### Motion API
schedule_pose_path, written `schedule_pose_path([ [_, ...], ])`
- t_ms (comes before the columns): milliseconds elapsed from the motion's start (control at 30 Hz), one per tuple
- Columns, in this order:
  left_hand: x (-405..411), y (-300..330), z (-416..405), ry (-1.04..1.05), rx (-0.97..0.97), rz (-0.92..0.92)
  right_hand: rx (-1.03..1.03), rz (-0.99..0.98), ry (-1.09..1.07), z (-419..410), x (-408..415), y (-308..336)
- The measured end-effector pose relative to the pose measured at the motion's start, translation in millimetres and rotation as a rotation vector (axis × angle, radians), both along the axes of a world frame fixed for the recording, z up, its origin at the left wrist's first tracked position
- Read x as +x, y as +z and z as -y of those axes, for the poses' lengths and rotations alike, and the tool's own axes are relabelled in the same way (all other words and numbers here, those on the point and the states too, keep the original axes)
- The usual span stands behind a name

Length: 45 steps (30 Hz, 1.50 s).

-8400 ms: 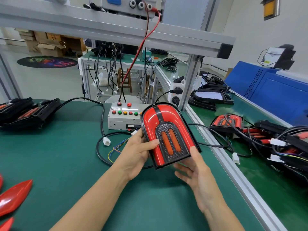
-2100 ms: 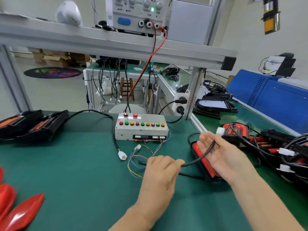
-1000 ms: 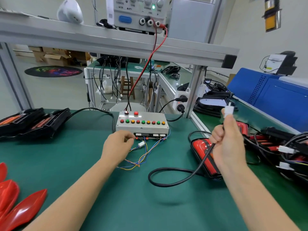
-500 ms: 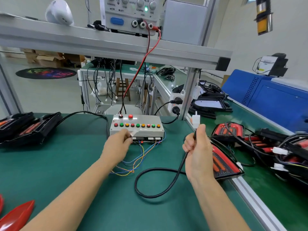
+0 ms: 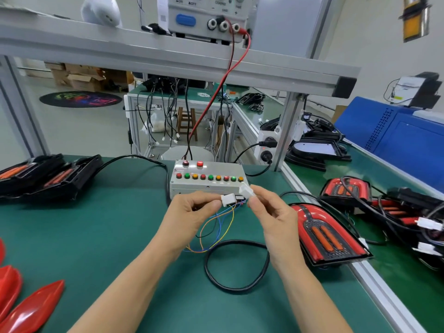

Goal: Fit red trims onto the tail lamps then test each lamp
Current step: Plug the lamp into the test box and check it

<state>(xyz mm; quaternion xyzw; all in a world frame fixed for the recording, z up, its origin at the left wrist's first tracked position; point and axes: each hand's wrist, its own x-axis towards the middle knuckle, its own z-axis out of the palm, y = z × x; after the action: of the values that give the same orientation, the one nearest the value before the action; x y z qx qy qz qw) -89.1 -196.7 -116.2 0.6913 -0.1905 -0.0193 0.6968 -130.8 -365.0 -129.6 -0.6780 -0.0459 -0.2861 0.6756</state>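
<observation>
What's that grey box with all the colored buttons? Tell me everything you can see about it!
The box is a flat, light grey case, metal by its look, lying on the green table just behind the hands. Its top carries a row of nine round red, green and orange buttons, with two more behind them, one bright red. Black and red cables enter at its back; thin colored wires run from its front to the white plug that the left hand pinches.

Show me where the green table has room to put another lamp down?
Bare green mat lies between the black lamp housings, the glossy red trims and the left hand. It is crowded right of the aluminium rail, where finished red tail lamps and black cables pile up.
</observation>
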Motion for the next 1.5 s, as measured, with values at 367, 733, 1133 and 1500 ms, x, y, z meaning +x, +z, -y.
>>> schedule_pose_path([
  [367, 7.2, -5.8, -12.4, 0.020, 0.137, -0.006, -0.140, -0.077, 0.058, -0.9, -6.0, -6.3],
  [733, 14.5, -5.9, -15.0, -0.036, 0.395, 0.154, -0.334, -0.113, 0.030, -3.8, -5.0, -11.6],
  [1133, 15.8, -17.7, -13.1, -0.035, 0.398, 0.130, -0.350, -0.144, -0.030, -14.2, -0.7, -28.4],
  [1500, -26.2, -41.9, 1.1, -0.247, 0.884, 0.801, -0.530, -0.486, -0.343, 4.8, 26.9, -15.8],
])
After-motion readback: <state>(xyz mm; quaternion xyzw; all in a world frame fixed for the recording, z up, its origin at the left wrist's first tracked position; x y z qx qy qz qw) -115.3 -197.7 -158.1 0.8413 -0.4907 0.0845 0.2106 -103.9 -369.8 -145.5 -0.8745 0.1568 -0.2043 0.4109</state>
